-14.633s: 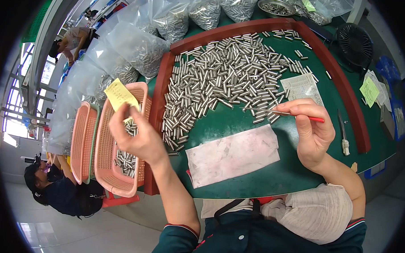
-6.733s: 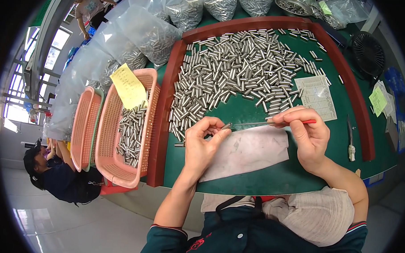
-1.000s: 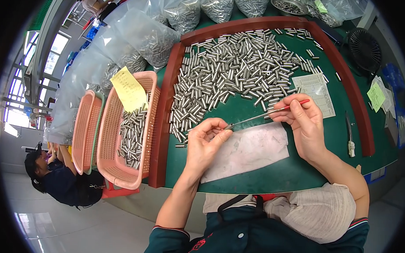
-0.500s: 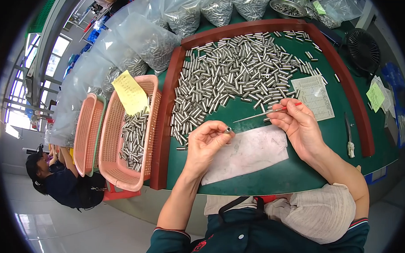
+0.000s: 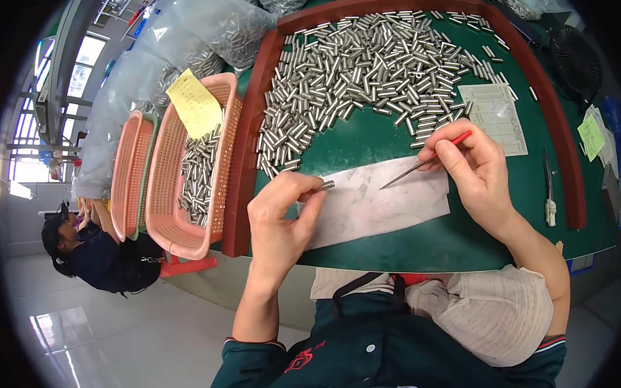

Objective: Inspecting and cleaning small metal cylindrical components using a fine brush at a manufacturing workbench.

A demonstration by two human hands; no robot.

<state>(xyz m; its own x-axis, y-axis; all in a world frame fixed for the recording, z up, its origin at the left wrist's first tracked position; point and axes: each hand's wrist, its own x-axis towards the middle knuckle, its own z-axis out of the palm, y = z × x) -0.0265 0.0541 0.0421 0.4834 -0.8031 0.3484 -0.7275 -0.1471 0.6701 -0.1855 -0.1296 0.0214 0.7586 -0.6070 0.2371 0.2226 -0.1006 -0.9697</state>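
My left hand (image 5: 282,217) pinches a short steel tube (image 5: 327,185) between thumb and fingers, above the left end of a white cloth (image 5: 392,200). In my right hand (image 5: 477,165) is a slim needle file with a red handle (image 5: 456,141), closed in the fingers. Its dark pointed shaft (image 5: 403,177) slants down to the left over the cloth, apart from the tube. Beyond both hands a broad heap of similar steel tubes (image 5: 356,72) covers the far part of the green tabletop (image 5: 367,145).
A dark red wooden border (image 5: 247,157) surrounds the heap. To the left stand a pink basket (image 5: 162,161) of tubes with a yellow note (image 5: 194,104), and another pink basket (image 5: 125,174). A printed sheet (image 5: 494,118), scissors-like tool (image 5: 549,192) and fan (image 5: 573,63) are at right. Another person (image 5: 103,255) works far left.
The file's tip has swung down and right, away from the tube. My left hand has moved left with the tube, now turned sideways. The whole view has shifted somewhat.
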